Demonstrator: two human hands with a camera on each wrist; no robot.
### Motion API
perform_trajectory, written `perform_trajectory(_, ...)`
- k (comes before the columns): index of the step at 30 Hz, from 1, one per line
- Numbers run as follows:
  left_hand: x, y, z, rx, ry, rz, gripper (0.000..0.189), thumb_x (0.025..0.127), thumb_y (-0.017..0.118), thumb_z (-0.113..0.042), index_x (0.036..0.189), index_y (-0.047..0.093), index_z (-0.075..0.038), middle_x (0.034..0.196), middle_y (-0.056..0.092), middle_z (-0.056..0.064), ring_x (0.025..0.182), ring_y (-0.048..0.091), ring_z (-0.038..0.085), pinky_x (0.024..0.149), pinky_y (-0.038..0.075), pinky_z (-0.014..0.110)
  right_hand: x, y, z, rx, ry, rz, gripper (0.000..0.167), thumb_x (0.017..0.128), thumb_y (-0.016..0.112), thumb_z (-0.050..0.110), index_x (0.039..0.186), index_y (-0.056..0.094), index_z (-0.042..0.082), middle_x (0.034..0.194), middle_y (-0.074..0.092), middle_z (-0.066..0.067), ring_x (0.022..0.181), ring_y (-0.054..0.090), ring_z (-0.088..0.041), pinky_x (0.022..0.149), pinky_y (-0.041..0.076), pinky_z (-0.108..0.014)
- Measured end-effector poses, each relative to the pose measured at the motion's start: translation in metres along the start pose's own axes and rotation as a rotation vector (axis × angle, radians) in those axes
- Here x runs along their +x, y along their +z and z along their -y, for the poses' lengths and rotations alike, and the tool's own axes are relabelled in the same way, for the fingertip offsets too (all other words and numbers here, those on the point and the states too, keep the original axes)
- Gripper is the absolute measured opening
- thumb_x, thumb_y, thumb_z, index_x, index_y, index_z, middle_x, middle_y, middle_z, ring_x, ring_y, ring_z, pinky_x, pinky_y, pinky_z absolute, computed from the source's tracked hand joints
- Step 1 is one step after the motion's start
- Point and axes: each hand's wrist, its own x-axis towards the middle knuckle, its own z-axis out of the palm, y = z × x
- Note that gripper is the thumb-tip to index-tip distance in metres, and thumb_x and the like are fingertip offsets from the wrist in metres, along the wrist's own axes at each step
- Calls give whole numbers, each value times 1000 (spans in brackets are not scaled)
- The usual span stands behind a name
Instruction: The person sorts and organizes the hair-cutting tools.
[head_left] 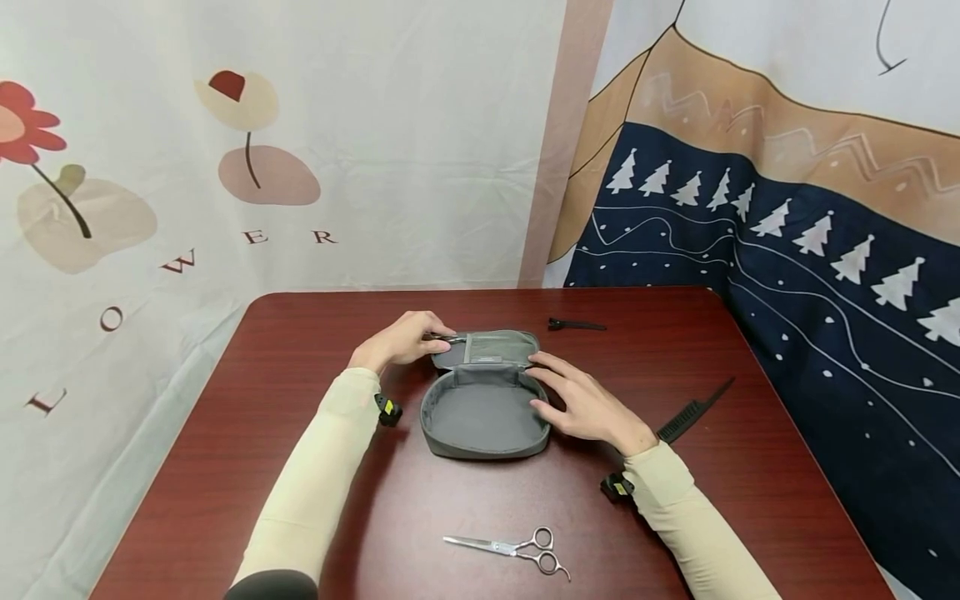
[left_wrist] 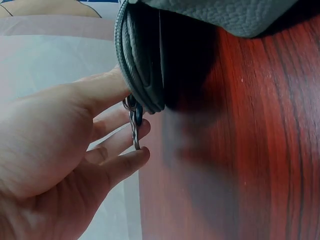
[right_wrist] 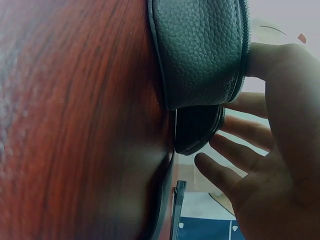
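Note:
A grey zip case (head_left: pixel 483 450) stands unfolded on the table, its lid (head_left: pixel 501 346) laid back with a mesh pocket inside. At the lid's left end, my left hand (head_left: pixel 405 340) grips the metal handles of a pair of scissors (left_wrist: pixel 134 125); their blades are hidden by the lid. In the left wrist view, the fingertips touch the handle's end. My right hand (head_left: pixel 581 400) rests at the case's right side, thumb over the rim and fingers spread toward the lid, relaxed in the right wrist view (right_wrist: pixel 250 145).
Silver scissors (head_left: pixel 513 547) lie in front of the case. A black hair clip (head_left: pixel 576 324) lies behind it to the right. A black comb (head_left: pixel 693 411) lies beyond my right wrist, partly covered by it. Printed cloth hangs behind the brown table (head_left: pixel 315 325).

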Motion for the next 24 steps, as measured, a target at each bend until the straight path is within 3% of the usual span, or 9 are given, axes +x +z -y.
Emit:
perform_trajectory(3, 14, 13, 29, 10, 9, 13, 39, 110, 75, -43, 143, 81, -23, 138, 78, 7, 132, 72, 28, 109, 63, 48, 0, 0, 0, 2, 2, 2, 49, 107, 77, 28, 150, 70, 5, 169, 57, -17, 155, 59, -36, 125, 54, -57)
perform_trajectory(6, 17, 19, 36, 17, 26, 7, 41, 109, 75, -46, 143, 80, -25, 140, 77, 5, 133, 71, 25, 109, 63, 45, 0, 0, 0, 5, 4, 3, 49, 107, 77, 28, 150, 70, 4, 169, 57, -17, 155, 59, -36, 125, 54, -57)
perform_trajectory(7, 24, 28, 56, 11, 45, 9, 43, 109, 74, -49, 145, 79, -26, 142, 77, 3, 135, 71, 23, 110, 62, 42, 0, 0, 0, 5, 4, 4, 49, 108, 77, 28, 150, 70, 4, 169, 57, -17, 155, 60, -36, 125, 54, -57)
perform_trajectory(10, 10, 10, 7, -4, 12, 34, 41, 112, 73, -36, 146, 78, -14, 145, 75, 14, 139, 69, 32, 114, 61, 47, 1, 0, 0, 2, 1, 7, 50, 108, 77, 29, 150, 69, 4, 169, 57, -17, 155, 60, -36, 125, 54, -57)
perform_trajectory(11, 11, 9, 4, -17, -6, 36, 40, 112, 73, -35, 146, 78, -14, 145, 75, 15, 138, 69, 33, 114, 61, 49, 1, 0, 0, 1, -1, 8, 50, 108, 77, 29, 150, 69, 4, 169, 57, -17, 155, 60, -36, 125, 55, -57)
perform_trajectory(13, 6, 0, -21, -14, -36, 62, 39, 113, 71, -26, 148, 75, -9, 148, 73, 19, 141, 67, 38, 117, 59, 55, 1, 0, 0, -1, -4, 11, 50, 108, 77, 29, 150, 69, 4, 169, 57, -17, 154, 60, -36, 124, 55, -56)
perform_trajectory(14, 0, -9, -42, -12, -58, 64, 38, 113, 71, -24, 147, 76, -8, 148, 73, 20, 141, 67, 40, 117, 59, 57, 1, 0, 0, 0, -5, 12, 50, 108, 77, 29, 150, 69, 4, 169, 57, -17, 154, 61, -36, 124, 55, -56)
perform_trajectory(18, -1, -12, -58, 11, -86, 71, 37, 114, 69, -20, 148, 74, -6, 149, 72, 20, 142, 67, 40, 118, 59, 57, 1, 0, 0, 9, -3, 15, 49, 108, 77, 28, 151, 69, 4, 170, 57, -17, 154, 61, -35, 124, 55, -56)
perform_trajectory(24, 4, -9, -58, 27, -81, 68, 36, 113, 69, -19, 147, 75, -6, 148, 74, 19, 143, 66, 39, 120, 57, 57, 0, -1, 0, 16, 1, 18, 49, 108, 76, 28, 151, 69, 4, 170, 56, -17, 154, 61, -35, 125, 55, -55)
